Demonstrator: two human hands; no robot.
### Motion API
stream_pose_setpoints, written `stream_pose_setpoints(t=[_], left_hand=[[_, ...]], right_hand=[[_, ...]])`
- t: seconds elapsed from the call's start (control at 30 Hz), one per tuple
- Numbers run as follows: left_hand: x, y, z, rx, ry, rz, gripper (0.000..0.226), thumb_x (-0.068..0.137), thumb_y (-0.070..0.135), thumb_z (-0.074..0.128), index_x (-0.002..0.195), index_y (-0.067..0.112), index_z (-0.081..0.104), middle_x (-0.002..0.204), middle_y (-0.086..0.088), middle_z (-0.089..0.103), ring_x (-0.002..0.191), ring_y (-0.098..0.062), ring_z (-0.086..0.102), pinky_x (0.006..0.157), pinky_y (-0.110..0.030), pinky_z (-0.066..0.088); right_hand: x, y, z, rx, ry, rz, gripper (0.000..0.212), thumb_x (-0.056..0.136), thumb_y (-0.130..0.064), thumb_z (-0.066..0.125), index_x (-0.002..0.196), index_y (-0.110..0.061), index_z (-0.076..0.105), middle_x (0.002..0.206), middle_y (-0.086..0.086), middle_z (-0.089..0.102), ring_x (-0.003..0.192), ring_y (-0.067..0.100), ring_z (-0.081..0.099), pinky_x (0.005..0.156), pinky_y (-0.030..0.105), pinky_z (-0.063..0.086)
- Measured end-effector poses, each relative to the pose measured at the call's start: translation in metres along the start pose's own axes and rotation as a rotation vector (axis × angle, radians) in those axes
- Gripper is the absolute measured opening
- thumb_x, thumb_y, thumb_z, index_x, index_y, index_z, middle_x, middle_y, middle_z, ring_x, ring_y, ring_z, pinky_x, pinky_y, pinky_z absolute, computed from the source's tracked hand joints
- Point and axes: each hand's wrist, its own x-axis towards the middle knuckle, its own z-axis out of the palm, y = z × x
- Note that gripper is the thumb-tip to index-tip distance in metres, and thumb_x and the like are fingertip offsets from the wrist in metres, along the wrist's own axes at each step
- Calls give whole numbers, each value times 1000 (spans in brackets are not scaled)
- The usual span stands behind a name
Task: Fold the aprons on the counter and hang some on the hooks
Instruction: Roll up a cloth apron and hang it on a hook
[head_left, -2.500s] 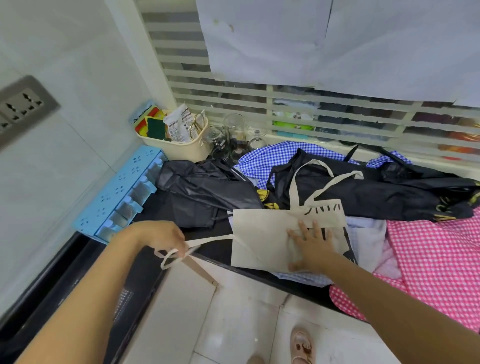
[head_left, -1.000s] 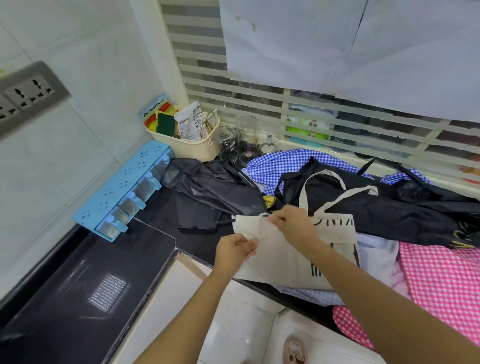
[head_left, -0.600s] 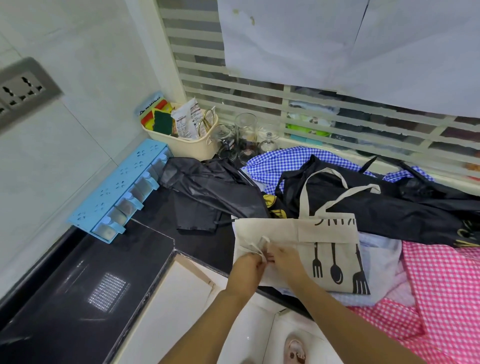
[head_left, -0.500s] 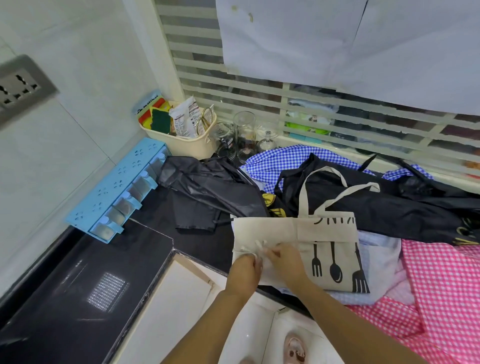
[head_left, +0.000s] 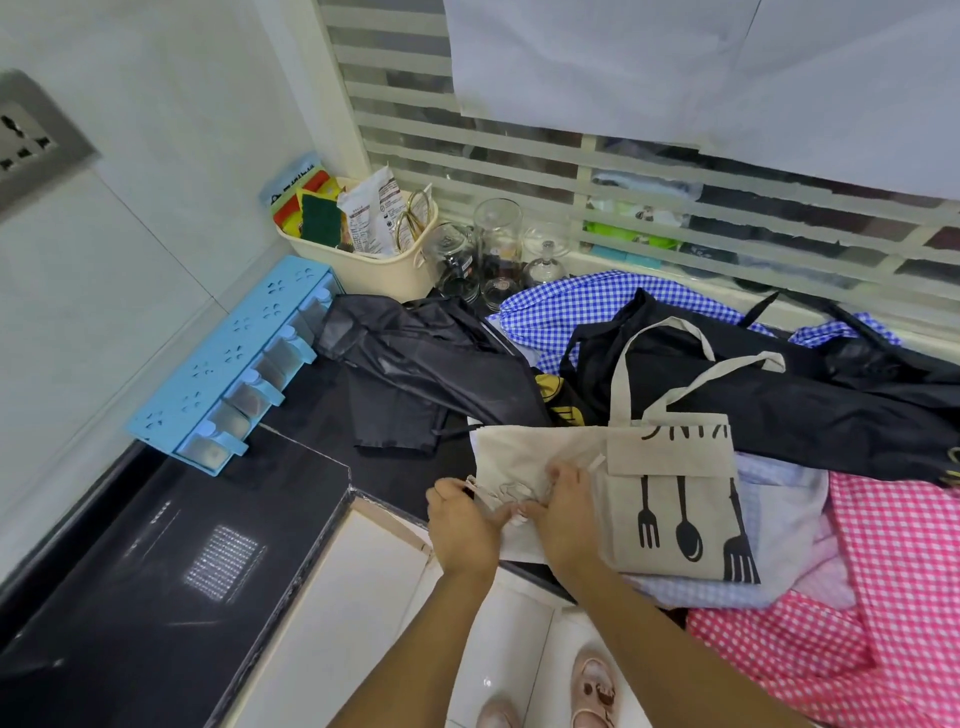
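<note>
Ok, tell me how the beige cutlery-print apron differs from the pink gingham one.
The beige apron bears black fork and spoon prints; the pink gingham apron is checked all over. The beige apron lies folded flat; the pink gingham apron lies loose and rumpled. The left hand and right hand grip the beige apron's ties; neither holds the pink gingham apron. Both lie on the counter.

A single head-worn wide-angle camera looks forward and steeply down, close above the counter (head_left: 291, 499), facing the window (head_left: 519, 171); the floor (head_left: 519, 623) shows below.
</note>
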Motion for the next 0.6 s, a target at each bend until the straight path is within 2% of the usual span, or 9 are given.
stream_pose_setpoints(t=[0.07,0.13,0.23,0.3,0.33,0.4,0.47,0.53,0.6], left_hand=[[1,1,2,29,-7,12,87,64,42,86,130,8,41,125,-8,49,116,-24,50,94,-31,43],[5,6,1,-19,-96,-15,79,70,33,84,131,6,43,124,-9,54,114,-24,52,91,-30,44],[15,12,-8,-104,-299,-89,33,76,25,80,95,7,60,88,0,62,82,-16,56,58,-18,41],[18,13,-10,-123,-381,-121,27,78,27,78,72,14,55,71,4,55,68,-12,54,45,-16,34],[17,15,-11,-107,-392,-116,27,79,29,76,71,16,55,72,4,57,69,-13,56,46,-18,35],[15,20,-13,10,-355,-66,27,81,34,73,89,12,59,90,-2,64,83,-20,61,57,-23,40],[13,22,-15,95,-290,-56,49,81,39,72,111,5,54,108,-8,63,98,-26,62,66,-27,43],[13,23,-18,92,-315,-96,52,80,42,71,111,3,57,106,-9,65,96,-26,63,66,-28,46],[12,25,-21,88,-413,-123,40,81,39,69,98,4,64,87,-9,66,78,-23,64,56,-25,46]], right_hand=[[-5,4,6,44,35,-28,43,86,-10,68,125,-10,50,116,2,44,97,13,46,82,13,38],[-14,6,9,13,76,-146,33,87,-8,66,120,-8,58,109,2,49,92,12,48,78,11,35],[-16,18,17,-85,163,-378,31,74,-2,77,104,-8,71,98,6,66,85,21,63,77,27,53],[-21,26,18,-73,180,-431,31,77,-3,75,107,-7,70,102,3,67,91,20,65,83,32,56],[-24,30,20,-71,186,-453,32,82,-4,69,113,-5,67,109,3,66,99,21,64,89,35,55],[-31,37,21,-119,149,-492,45,83,-9,60,128,-5,57,128,7,60,118,26,58,102,42,44],[-39,43,20,-211,72,-535,65,79,-20,59,140,-9,42,142,5,49,131,25,46,110,42,27],[-41,45,20,-323,34,-580,79,76,-44,60,143,-11,34,146,4,45,135,24,41,113,40,26],[-44,45,19,-448,-8,-552,96,69,-67,63,142,-11,38,143,3,49,133,19,42,111,38,31]])
